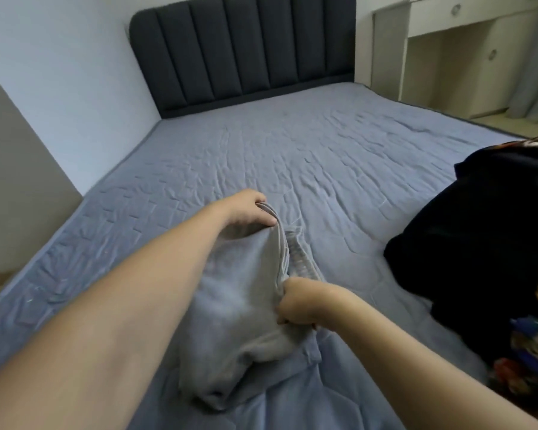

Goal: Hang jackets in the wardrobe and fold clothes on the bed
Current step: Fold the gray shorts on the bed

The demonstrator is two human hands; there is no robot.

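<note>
Your right hand (295, 305) at lower centre of the frame and left hand (249, 209) just above it each grip the ribbed edge of the grey garment (236, 321), probably stretching it straight for folding on the bed (339, 156).

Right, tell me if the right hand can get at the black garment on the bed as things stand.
Probably yes, but not at once: the right hand grips the grey garment and must release it first. The black garment lies beside it on the bed, with only bare bedcover between.
</note>
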